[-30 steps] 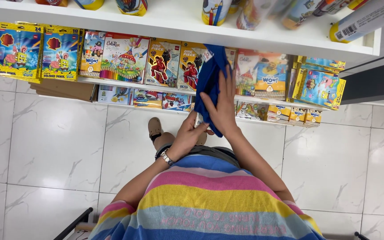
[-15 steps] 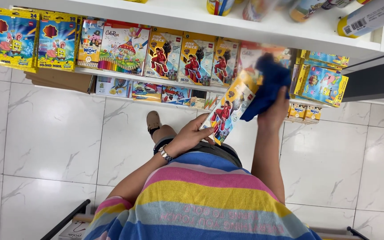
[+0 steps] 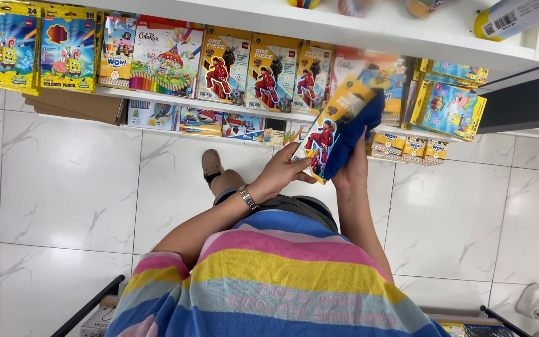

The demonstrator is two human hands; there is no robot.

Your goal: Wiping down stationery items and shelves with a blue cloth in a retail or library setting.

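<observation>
We hold a flat yellow packet [image 3: 335, 125] with a red cartoon figure printed on it, up in front of the middle shelf [image 3: 176, 100] and just off its front edge. Its long axis runs on a slant, the low end near our body and the high end tipped up and to the right, toward the row of goods. Our left hand [image 3: 280, 173] pinches the low end, thumb on the printed face and fingers curled behind. Our right hand [image 3: 352, 167] is closed around a blue cloth [image 3: 352, 134], which is pressed along the packet's right edge and wraps part of it. Both hands meet at the packet; the left is at the lower corner, the right a little higher along the side. A metal wristwatch [image 3: 247, 197] sits on the left wrist.

Behind the packet, on the same shelf, three matching yellow packets [image 3: 263, 72] stand upright side by side with the same red figure. Left of them stands a box of coloured pencils [image 3: 165, 59] showing a circus tent, and at the far left end two yellow pencil boxes [image 3: 29, 43] with cartoon sea creatures. At the right end are yellow-and-blue packs [image 3: 447, 103] leaning at an angle. The lower shelf [image 3: 232, 138] carries smaller flat packs [image 3: 219, 122]. Below lies the white tiled floor [image 3: 70, 181].
</observation>
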